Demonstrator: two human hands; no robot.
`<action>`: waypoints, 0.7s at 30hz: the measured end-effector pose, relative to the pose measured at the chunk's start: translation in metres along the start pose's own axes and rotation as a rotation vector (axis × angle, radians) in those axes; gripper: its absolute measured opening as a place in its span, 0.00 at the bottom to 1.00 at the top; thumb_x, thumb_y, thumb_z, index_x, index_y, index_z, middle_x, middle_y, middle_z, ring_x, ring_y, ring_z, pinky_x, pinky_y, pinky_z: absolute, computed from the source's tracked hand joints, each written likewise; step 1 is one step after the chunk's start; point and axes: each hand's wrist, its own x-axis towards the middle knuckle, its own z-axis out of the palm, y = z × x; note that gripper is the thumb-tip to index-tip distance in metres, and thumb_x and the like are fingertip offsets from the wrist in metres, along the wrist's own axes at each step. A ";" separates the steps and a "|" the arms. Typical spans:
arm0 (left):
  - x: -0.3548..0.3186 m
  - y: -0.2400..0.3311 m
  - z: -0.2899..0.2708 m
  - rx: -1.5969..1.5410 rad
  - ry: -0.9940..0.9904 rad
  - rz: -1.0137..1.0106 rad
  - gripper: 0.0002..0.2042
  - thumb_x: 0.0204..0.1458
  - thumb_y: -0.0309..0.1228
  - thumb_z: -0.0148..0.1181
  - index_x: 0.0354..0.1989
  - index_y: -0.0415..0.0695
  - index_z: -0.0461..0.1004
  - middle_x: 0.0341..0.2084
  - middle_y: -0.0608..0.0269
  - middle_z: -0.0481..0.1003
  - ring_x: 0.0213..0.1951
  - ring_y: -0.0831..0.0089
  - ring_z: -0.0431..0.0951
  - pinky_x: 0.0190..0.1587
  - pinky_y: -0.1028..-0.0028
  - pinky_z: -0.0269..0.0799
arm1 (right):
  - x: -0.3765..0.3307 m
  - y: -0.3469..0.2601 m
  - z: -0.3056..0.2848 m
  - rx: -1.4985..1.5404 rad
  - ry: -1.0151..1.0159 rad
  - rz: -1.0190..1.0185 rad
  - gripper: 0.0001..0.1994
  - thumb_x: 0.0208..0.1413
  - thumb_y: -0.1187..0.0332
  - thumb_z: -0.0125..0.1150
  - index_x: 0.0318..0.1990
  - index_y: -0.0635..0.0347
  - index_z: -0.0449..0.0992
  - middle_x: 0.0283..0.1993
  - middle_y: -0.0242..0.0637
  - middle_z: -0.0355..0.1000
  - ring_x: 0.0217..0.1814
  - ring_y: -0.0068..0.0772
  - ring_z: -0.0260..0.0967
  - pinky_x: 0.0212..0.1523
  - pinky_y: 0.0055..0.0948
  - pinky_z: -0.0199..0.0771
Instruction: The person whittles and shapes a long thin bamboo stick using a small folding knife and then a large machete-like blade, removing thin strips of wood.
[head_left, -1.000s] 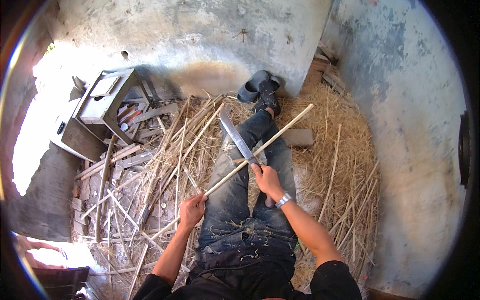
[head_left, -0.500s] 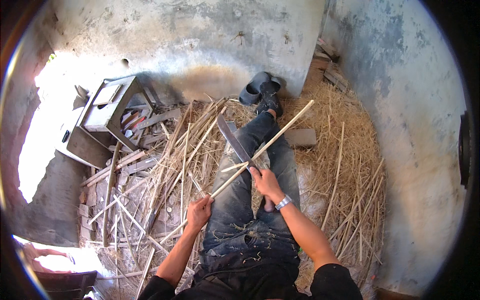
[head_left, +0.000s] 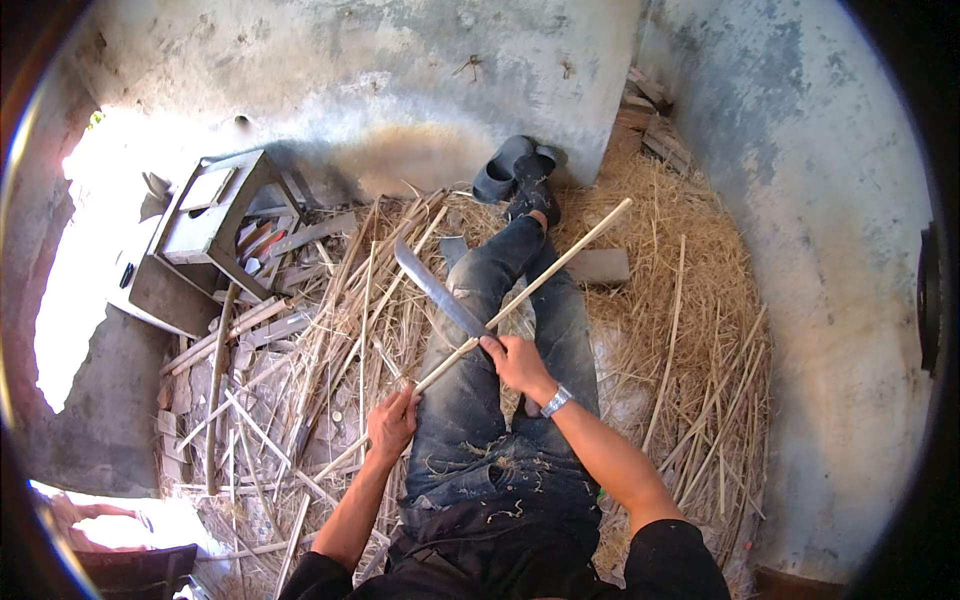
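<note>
A long pale stick [head_left: 565, 257], bamboo-like, slants across my legs from lower left to upper right. My left hand [head_left: 393, 424] is closed around it above my left thigh. Farther up, my right hand [head_left: 517, 364] grips a long-bladed machete [head_left: 438, 288], its handle hidden in my fingers. The blade crosses the stick just in front of that hand and points up and left; its edge seems to touch the stick. Both lie above my dark trousers [head_left: 460, 400], which carry pale shavings near the waist.
Shavings and straw [head_left: 640, 230] cover the floor to the right. A heap of split strips [head_left: 330, 350] lies left. Beyond it stands a worn wooden stool [head_left: 205, 215]. A dark clog [head_left: 497, 175] is by my feet, near the far wall [head_left: 350, 80]. A wooden block [head_left: 600, 266] rests beside my leg.
The machete and my right hand have moved a little left and down along the stick. A sliver standing off the stick under the blade no longer shows. My left hand stays nearly in place.
</note>
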 end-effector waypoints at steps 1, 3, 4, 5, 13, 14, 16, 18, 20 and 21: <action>-0.002 0.002 -0.001 0.044 0.014 0.012 0.11 0.56 0.29 0.68 0.46 0.42 0.82 0.30 0.52 0.81 0.29 0.53 0.83 0.30 0.60 0.76 | 0.005 0.001 -0.006 -0.017 0.074 -0.027 0.29 0.70 0.46 0.53 0.32 0.68 0.78 0.24 0.57 0.74 0.30 0.63 0.75 0.30 0.53 0.70; -0.007 -0.008 -0.002 0.058 0.048 0.019 0.10 0.56 0.30 0.69 0.45 0.44 0.82 0.32 0.54 0.82 0.29 0.55 0.83 0.29 0.62 0.76 | 0.022 0.002 -0.022 -0.021 0.221 -0.043 0.28 0.70 0.47 0.53 0.33 0.67 0.79 0.24 0.54 0.75 0.29 0.61 0.76 0.30 0.52 0.70; -0.007 -0.009 -0.003 0.061 0.061 0.022 0.09 0.56 0.30 0.69 0.44 0.44 0.82 0.32 0.55 0.82 0.29 0.55 0.83 0.29 0.62 0.76 | 0.031 0.004 -0.035 -0.052 0.300 -0.009 0.27 0.71 0.48 0.52 0.34 0.67 0.79 0.24 0.55 0.75 0.29 0.60 0.76 0.30 0.52 0.69; -0.001 -0.004 0.000 0.050 0.063 0.051 0.09 0.56 0.30 0.69 0.44 0.45 0.82 0.32 0.55 0.82 0.29 0.56 0.83 0.28 0.62 0.76 | 0.046 0.032 -0.052 -0.057 0.409 0.041 0.27 0.72 0.49 0.52 0.32 0.67 0.79 0.24 0.55 0.75 0.29 0.60 0.76 0.29 0.51 0.68; 0.005 -0.005 0.014 -0.026 0.106 0.021 0.09 0.55 0.27 0.67 0.44 0.42 0.83 0.28 0.53 0.80 0.27 0.53 0.81 0.28 0.61 0.74 | -0.004 0.011 0.021 -0.097 0.030 -0.100 0.30 0.70 0.45 0.52 0.31 0.66 0.79 0.25 0.59 0.74 0.30 0.65 0.74 0.31 0.54 0.69; 0.002 -0.007 0.011 -0.067 0.129 0.028 0.09 0.56 0.28 0.66 0.44 0.39 0.83 0.28 0.50 0.80 0.27 0.53 0.81 0.28 0.61 0.74 | -0.006 0.005 0.020 -0.119 -0.001 -0.100 0.29 0.70 0.45 0.52 0.31 0.66 0.79 0.26 0.60 0.75 0.30 0.65 0.74 0.32 0.54 0.70; -0.005 -0.009 0.006 -0.101 0.092 -0.002 0.09 0.57 0.28 0.66 0.43 0.37 0.82 0.27 0.49 0.79 0.28 0.52 0.82 0.29 0.61 0.75 | 0.002 -0.007 0.013 -0.162 -0.064 -0.108 0.29 0.70 0.45 0.53 0.31 0.66 0.78 0.27 0.60 0.75 0.32 0.66 0.74 0.32 0.54 0.70; -0.005 -0.011 0.006 -0.118 0.081 0.003 0.09 0.58 0.28 0.66 0.43 0.38 0.82 0.26 0.49 0.79 0.27 0.51 0.82 0.31 0.60 0.75 | 0.018 -0.007 -0.008 -0.116 0.134 -0.109 0.28 0.69 0.46 0.54 0.28 0.65 0.76 0.27 0.58 0.75 0.32 0.65 0.75 0.31 0.56 0.69; -0.006 -0.014 0.011 -0.113 0.121 0.013 0.08 0.58 0.28 0.66 0.43 0.39 0.82 0.26 0.49 0.79 0.26 0.51 0.80 0.30 0.60 0.74 | 0.042 0.003 -0.029 -0.009 0.360 -0.044 0.30 0.70 0.45 0.53 0.28 0.66 0.76 0.23 0.56 0.74 0.30 0.66 0.74 0.30 0.54 0.69; 0.002 -0.004 0.021 -0.141 0.127 0.048 0.08 0.57 0.28 0.66 0.43 0.40 0.82 0.26 0.50 0.79 0.26 0.51 0.80 0.30 0.60 0.74 | 0.055 0.038 -0.051 -0.087 0.538 -0.007 0.31 0.70 0.45 0.52 0.27 0.66 0.76 0.22 0.54 0.74 0.29 0.65 0.74 0.30 0.53 0.69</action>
